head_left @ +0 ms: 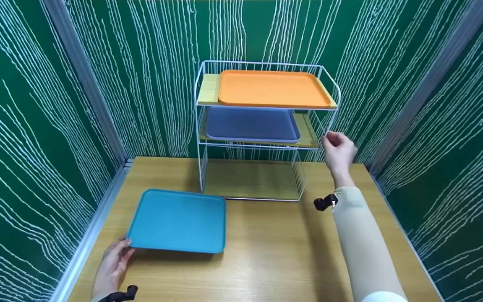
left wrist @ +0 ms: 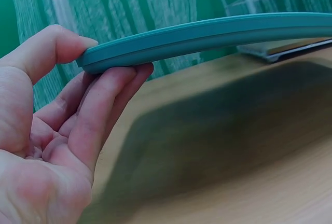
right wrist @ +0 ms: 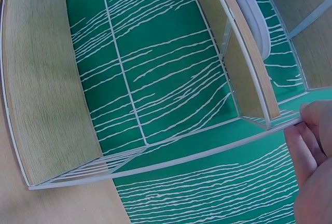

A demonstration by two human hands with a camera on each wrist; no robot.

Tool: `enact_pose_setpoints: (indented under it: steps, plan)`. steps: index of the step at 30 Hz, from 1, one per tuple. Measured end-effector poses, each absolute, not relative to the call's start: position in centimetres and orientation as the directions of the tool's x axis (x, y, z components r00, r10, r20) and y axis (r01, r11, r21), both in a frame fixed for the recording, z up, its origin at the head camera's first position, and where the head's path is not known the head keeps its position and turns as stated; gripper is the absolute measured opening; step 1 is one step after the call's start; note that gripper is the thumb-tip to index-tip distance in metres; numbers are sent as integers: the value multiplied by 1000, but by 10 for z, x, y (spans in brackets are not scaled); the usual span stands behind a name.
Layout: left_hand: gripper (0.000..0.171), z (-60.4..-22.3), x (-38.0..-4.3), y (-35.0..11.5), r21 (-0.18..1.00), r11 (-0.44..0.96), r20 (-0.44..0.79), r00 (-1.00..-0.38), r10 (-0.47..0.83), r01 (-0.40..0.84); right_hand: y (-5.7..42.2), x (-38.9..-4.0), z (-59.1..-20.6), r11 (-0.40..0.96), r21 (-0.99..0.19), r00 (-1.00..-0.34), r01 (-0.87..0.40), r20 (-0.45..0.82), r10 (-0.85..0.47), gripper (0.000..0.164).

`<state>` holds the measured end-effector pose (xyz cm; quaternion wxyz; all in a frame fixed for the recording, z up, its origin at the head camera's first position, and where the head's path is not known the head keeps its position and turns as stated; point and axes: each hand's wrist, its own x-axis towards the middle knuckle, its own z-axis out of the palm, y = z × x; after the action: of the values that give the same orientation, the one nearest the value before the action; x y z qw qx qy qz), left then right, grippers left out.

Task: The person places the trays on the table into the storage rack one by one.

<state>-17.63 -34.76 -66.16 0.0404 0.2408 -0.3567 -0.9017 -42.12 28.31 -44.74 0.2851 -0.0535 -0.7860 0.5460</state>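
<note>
A blue-teal tray [head_left: 178, 221] is held just above the table at the front left. My left hand [head_left: 113, 262] pinches its near left corner, thumb on top and fingers beneath, as the left wrist view shows; the tray [left wrist: 207, 37] casts a shadow below. At the right, my right hand [head_left: 340, 151] pinches the front upright of a white wire rack [head_left: 200, 167] beside the middle shelf. An orange tray [head_left: 275, 88] lies on the rack's top shelf, and a purple-blue tray [head_left: 251, 124] on the middle one. The bottom shelf [head_left: 251, 178] is bare wood.
The rack stands at the back of a wooden table [head_left: 262, 251]. Green walls [head_left: 161, 84] with white wavy lines enclose the table on the left, back and right, with grey metal posts [head_left: 90, 84] at the corners.
</note>
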Motion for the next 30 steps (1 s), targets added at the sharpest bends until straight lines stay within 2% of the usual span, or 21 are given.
enact_pose_setpoints:
  steps: [6,13,21,30]
  plan:
    - [22,-666,-188,-329,694,-714,-350,-909,-225,-90,283,-421,-448,408,-885,-828,-224,394,399,21]
    - [24,-676,-195,-306,700,-711,-236,-961,-141,-67,283,-421,-450,426,-874,-824,-234,411,390,24]
    - [24,-686,-209,-267,700,-711,-222,-967,-123,-70,282,-420,-450,423,-875,-823,-236,412,393,23]
    - [28,-694,-229,-209,726,-682,-163,-986,-47,-87,280,-420,-447,419,-877,-822,-235,410,396,24]
